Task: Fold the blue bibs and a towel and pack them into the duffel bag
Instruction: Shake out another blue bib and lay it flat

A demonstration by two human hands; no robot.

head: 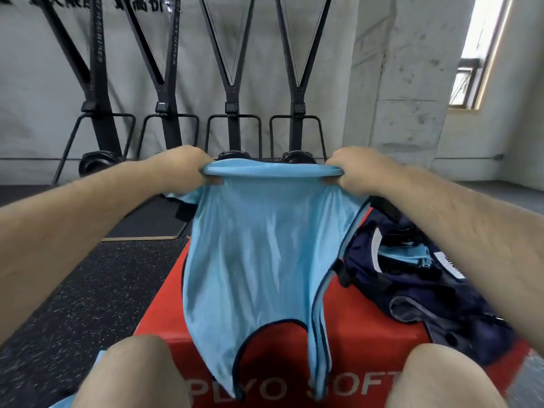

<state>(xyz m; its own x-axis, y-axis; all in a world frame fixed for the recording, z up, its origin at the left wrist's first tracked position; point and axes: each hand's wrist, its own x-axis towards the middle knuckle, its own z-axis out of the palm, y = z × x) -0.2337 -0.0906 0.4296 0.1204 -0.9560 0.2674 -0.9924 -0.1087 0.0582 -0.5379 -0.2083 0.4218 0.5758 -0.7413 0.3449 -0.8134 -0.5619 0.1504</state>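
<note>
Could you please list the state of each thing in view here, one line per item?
Left hand: closed on the bib's top edge.
Right hand: closed on the same edge.
Blue bib: held up, hanging unfolded over the box.
Duffel bag: open on the box, blue fabric already inside.
Red plyo box: upright, serving as the work surface.

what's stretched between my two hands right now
In the head view, a light blue bib spans the gap, its top edge pinched by the left hand and right hand, hanging over the red box.
</note>
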